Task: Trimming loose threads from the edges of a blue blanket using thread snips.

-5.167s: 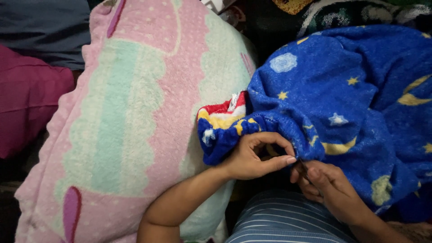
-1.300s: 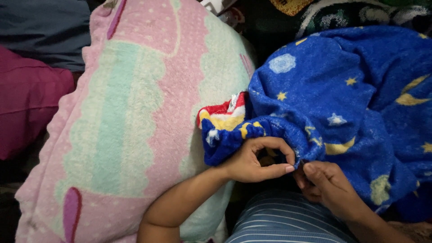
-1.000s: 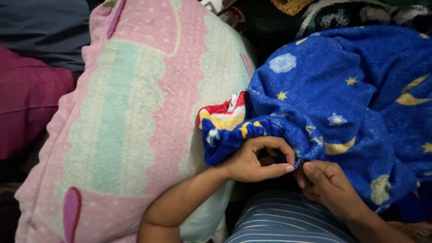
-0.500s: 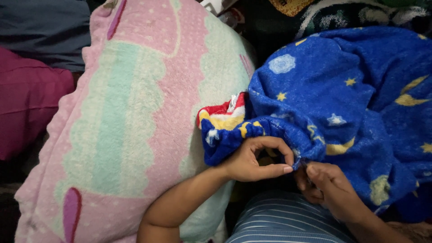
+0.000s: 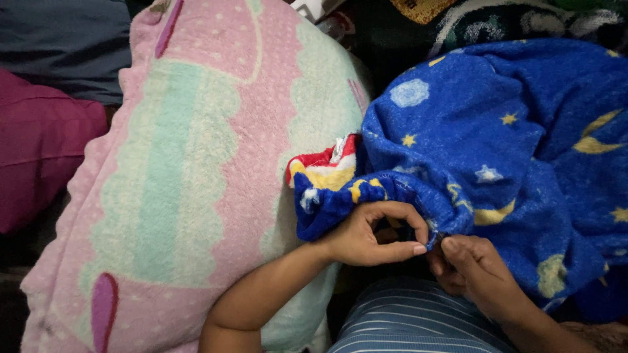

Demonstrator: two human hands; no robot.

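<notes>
Our left hand [image 5: 366, 234] curls, fingers pinching the blue star-print cover [image 5: 497, 163] edge; our right hand [image 5: 472, 271] grips it beside. The pinched part itself is hidden.

1. Label [image 5: 338, 149]: 1 small white fabric tag, upright, sewn at the seam where the red-and-yellow striped cloth meets the blue cover; marks on it too small to tell.
2. Package [image 5: 316, 8]: white box-like corner at top edge, above the pink pillow; mostly cut off.
3. Signs, screens: none.
</notes>
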